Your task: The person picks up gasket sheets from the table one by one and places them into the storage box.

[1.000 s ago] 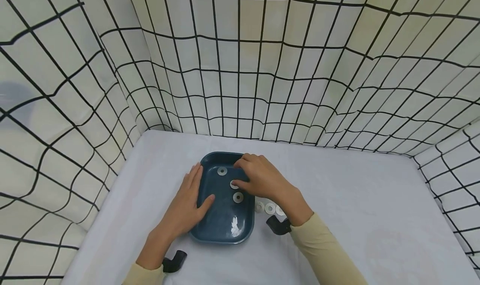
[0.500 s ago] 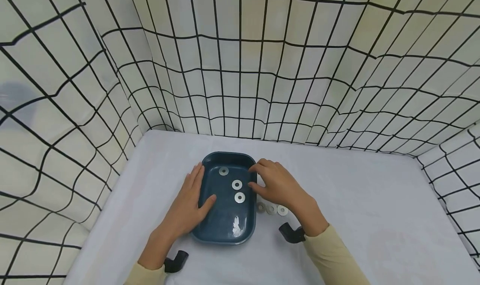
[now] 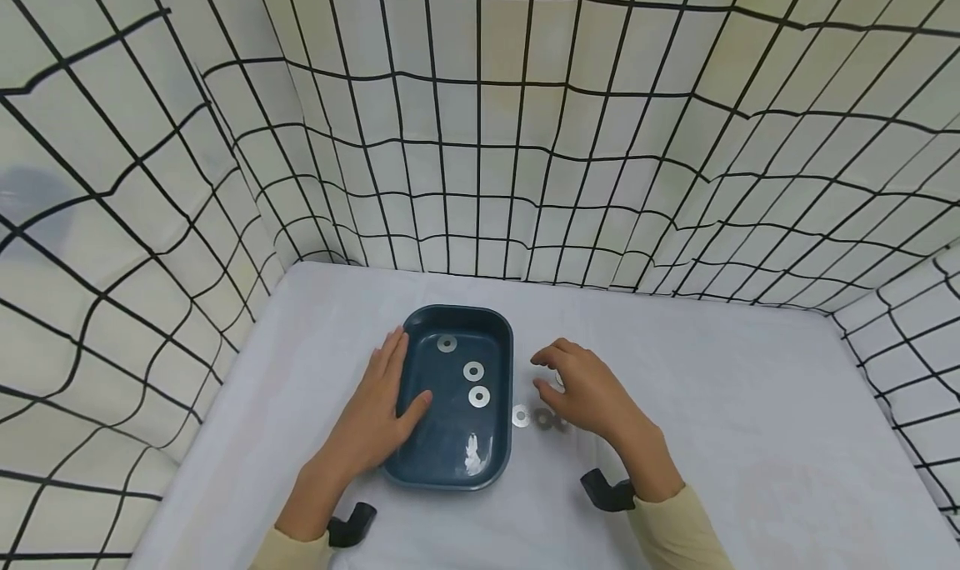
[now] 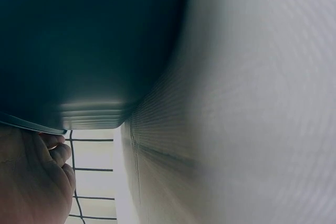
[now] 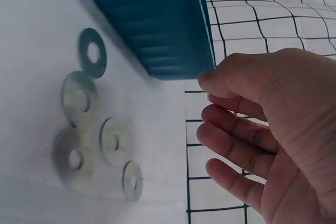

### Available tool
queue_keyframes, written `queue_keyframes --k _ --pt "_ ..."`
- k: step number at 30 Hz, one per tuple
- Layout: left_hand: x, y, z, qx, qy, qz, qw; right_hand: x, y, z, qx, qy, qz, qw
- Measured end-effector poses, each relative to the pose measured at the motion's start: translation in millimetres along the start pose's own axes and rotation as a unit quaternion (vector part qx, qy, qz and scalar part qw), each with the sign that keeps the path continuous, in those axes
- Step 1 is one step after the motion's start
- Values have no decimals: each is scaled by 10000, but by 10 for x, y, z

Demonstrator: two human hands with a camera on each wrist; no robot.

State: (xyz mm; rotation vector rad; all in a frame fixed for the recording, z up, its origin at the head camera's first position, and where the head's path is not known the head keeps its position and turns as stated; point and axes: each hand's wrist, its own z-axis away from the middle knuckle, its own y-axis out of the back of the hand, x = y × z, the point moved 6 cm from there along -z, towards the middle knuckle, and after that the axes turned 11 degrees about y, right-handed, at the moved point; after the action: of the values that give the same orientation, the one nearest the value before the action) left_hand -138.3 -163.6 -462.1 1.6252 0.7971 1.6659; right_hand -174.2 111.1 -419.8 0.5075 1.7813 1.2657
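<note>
A dark blue rectangular tray (image 3: 442, 445) stands on the white-covered table. Three flat metal washers lie inside it: one washer (image 3: 438, 344) towards the far left, the others right of the middle. My left hand (image 3: 367, 416) rests along the tray's left rim, fingers straight and thumb reaching over the inside. To the right of the tray, my right hand (image 3: 596, 395) hovers with relaxed, parted fingers and holds nothing. Below it several washers (image 5: 64, 148) lie on the cloth in a loose group, one washer (image 3: 514, 417) close by the tray's right side. The hand partly covers this group in the head view.
Black grid mesh (image 3: 480, 170) over pale sheeting walls the table's far side and both flanks. A black curved piece (image 3: 348, 527) sits at the left wrist, and a similar black piece (image 3: 606, 493) at the right wrist. White cloth (image 3: 750, 420) spreads to the right.
My right hand has withdrawn from over the tray to the right, above the loose washers. The washer under its fingers a second ago now lies uncovered in the tray. The left hand stays put.
</note>
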Motion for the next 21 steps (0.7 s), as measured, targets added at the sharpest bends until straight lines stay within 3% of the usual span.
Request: queue_keyframes --k 21 --pt "1 6 5 -12 -1 -21 10000 178 -190 426 168 -470 44 9987"
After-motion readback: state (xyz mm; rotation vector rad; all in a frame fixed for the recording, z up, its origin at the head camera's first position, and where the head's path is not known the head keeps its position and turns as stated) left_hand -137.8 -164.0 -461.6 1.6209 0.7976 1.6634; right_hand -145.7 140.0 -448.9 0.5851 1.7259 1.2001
